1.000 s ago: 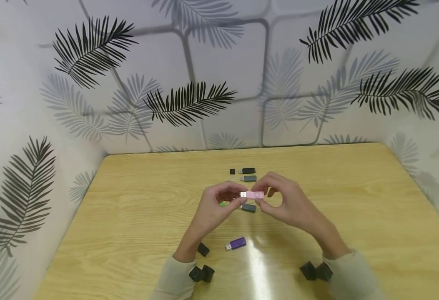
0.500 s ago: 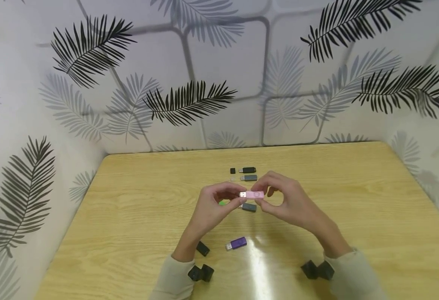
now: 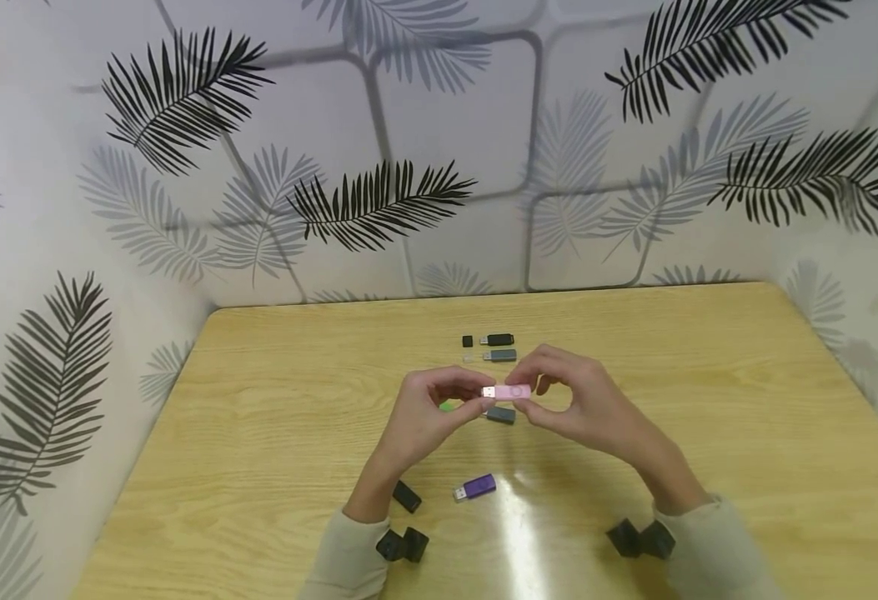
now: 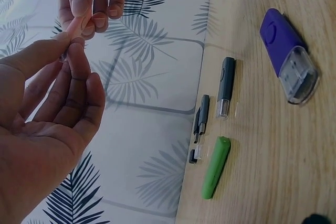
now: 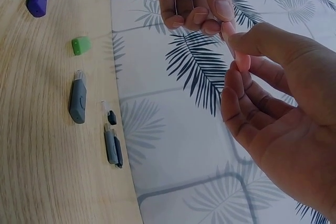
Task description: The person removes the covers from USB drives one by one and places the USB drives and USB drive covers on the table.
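Note:
A pink USB stick [image 3: 514, 392] with a bare metal plug is held level above the table, between both hands. My left hand [image 3: 427, 417] pinches its plug end with thumb and fingers. My right hand [image 3: 577, 404] pinches the pink body at the other end. In the right wrist view the pink stick [image 5: 241, 59] shows between the two thumbs; in the left wrist view fingers cover most of it. Below the hands lies a grey USB stick [image 3: 502, 415], and a green piece [image 4: 216, 167] lies partly hidden behind the left hand in the head view.
A purple USB stick [image 3: 475, 487] lies nearer the front, with a black stick-like piece [image 3: 407, 497] beside the left wrist. Farther back are a black USB stick [image 3: 498, 340], its small black cap [image 3: 468, 341] and another grey USB stick [image 3: 500, 356]. A patterned wall [image 3: 454, 125] stands behind the table.
Both hands keep their pinch on the pink USB stick and have hardly moved. The whole scene has shifted very slightly in the head view.

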Available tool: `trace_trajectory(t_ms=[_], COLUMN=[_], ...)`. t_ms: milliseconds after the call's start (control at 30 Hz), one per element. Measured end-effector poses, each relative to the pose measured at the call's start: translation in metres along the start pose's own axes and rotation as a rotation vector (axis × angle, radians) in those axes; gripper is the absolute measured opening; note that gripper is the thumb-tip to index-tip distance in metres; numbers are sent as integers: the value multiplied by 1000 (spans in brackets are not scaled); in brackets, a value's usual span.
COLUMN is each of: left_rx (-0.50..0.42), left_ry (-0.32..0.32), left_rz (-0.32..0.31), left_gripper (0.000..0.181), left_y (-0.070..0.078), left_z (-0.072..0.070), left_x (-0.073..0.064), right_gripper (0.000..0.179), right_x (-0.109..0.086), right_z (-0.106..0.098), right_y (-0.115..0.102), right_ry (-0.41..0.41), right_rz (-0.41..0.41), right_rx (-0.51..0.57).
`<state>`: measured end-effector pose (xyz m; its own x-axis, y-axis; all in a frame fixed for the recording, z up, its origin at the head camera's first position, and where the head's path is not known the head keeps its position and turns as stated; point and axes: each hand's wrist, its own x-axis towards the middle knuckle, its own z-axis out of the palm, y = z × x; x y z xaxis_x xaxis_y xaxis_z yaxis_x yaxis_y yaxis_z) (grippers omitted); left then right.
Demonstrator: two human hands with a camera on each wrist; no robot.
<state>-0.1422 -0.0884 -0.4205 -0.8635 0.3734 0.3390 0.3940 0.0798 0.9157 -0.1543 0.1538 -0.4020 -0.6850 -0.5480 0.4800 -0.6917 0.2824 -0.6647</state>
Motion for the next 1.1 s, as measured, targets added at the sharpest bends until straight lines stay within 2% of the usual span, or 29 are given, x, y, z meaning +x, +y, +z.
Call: trace_trajectory(t_ms=[533, 900, 1000, 1100], left_rx=[-33, -10, -18, -31], left_ry=[-18, -32, -9, 39], left_rz=[-11, -20, -24, -25], left_gripper=[16, 16, 16, 18], left_y=[1, 0, 0, 1], left_z=[-2, -5, -14, -31], left_x=[-1, -2, -3, -8], right_gripper=[30, 32, 32, 34], right_x=[-1, -1, -3, -10], right_z=[-2, -2, -7, -18], right_y=[0, 1, 3, 5], right_ry=[-6, -18, 4, 41], right_rz=[-14, -24, -28, -27], right_rx=[-1, 7, -20, -39])
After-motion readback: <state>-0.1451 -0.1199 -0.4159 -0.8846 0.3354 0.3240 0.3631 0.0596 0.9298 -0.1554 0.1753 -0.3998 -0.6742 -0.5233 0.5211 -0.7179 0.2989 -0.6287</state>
